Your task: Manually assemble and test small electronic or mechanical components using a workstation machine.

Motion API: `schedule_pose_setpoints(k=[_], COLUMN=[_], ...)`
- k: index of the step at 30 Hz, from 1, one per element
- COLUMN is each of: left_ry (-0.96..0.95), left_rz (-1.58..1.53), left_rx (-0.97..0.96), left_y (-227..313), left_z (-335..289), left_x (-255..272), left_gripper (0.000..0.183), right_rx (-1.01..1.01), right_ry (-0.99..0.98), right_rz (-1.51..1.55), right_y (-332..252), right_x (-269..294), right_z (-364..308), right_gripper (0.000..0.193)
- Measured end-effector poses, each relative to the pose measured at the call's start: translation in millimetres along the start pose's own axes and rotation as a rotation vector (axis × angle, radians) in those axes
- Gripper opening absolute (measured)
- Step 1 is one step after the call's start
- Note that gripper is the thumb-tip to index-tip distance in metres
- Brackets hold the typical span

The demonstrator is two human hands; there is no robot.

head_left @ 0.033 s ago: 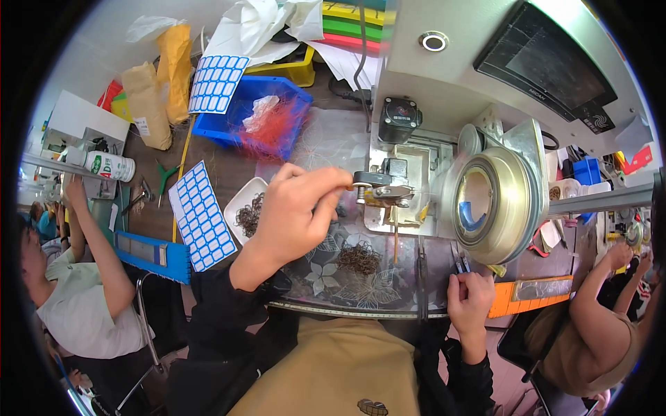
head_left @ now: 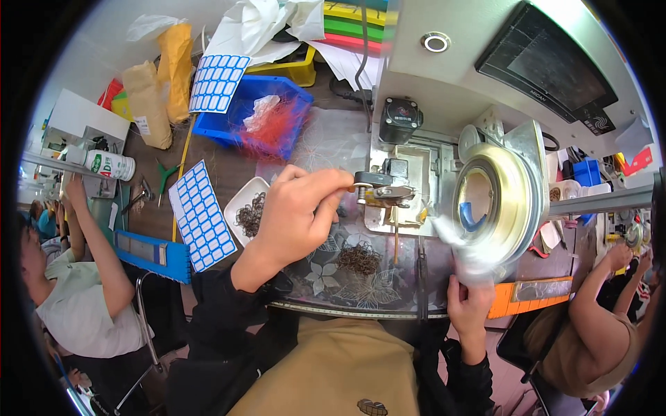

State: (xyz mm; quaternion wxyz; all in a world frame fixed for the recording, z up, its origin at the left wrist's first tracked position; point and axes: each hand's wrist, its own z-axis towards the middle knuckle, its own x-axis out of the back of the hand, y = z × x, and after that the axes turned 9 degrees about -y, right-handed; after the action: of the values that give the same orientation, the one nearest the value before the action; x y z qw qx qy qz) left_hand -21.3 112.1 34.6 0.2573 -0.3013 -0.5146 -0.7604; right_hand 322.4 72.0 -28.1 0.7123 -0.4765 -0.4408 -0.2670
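Note:
My left hand (head_left: pixel 295 215) is closed in a pinch at the spring-loaded clamp (head_left: pixel 380 186) of a small bench machine. Whatever sits between its fingertips is too small to make out. My right hand (head_left: pixel 472 304) is closed near the table's front edge, thumb against bent fingers; what it pinches is hidden. Just beyond it, a large spool of clear line (head_left: pixel 483 201) stands on the machine, with a whitish motion blur at its lower left. A loose pile of small dark wire hooks (head_left: pixel 359 258) lies between my hands. More hooks fill a white dish (head_left: pixel 236 206) behind my left wrist.
A blue bin (head_left: pixel 215 130) with red strands stands at the back left, near blue-and-white label sheets (head_left: pixel 202 216). A screen (head_left: pixel 548 66) hangs at upper right. An orange ruler-like board (head_left: pixel 534 295) lies right of my right hand. People sit on both sides.
A whitish blur has appeared at the spool's lower left, covering the small metal tool that lay beside my right hand. Both hands stay almost exactly where they were.

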Motion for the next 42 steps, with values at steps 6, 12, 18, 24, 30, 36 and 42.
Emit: schedule_pose_setpoints(k=[6, 12, 18, 24, 30, 36, 42], left_ry=[-0.064, -0.067, -0.089, -0.002, 0.059, 0.015, 0.006], left_rz=[-0.145, -0.132, -0.155, -0.236, -0.112, -0.117, -0.097], left_rx=[0.051, 0.097, 0.144, 0.131, -0.087, -0.074, -0.061], left_y=[-3.7, -4.5, -10.9, -5.2, 8.4, 8.0, 8.5], left_z=[0.4, -4.9, -5.7, -7.8, 12.2, 12.0, 13.0], left_x=[-3.7, -1.4, -1.1, 0.1, 1.5, 3.2, 3.2], left_gripper=[0.014, 0.021, 0.021, 0.022, 0.037, 0.039, 0.037], right_rx=[0.05, 0.055, 0.088, 0.092, 0.119, 0.079, 0.119], right_ry=[0.088, 0.091, 0.113, 0.121, 0.17, 0.124, 0.197], right_rz=[0.014, 0.05, 0.029, 0.008, 0.027, -0.002, 0.013], right_y=[6.6, 5.6, 6.1, 4.6, 3.2, 2.7, 6.1], right_x=[-7.6, -8.2, -8.8, -9.9, -12.2, -10.7, -15.7], right_z=[2.6, 2.1, 2.9, 3.7, 7.7, 5.8, 6.0], right_gripper=[0.014, 0.016, 0.017, 0.017, 0.016, 0.016, 0.013])
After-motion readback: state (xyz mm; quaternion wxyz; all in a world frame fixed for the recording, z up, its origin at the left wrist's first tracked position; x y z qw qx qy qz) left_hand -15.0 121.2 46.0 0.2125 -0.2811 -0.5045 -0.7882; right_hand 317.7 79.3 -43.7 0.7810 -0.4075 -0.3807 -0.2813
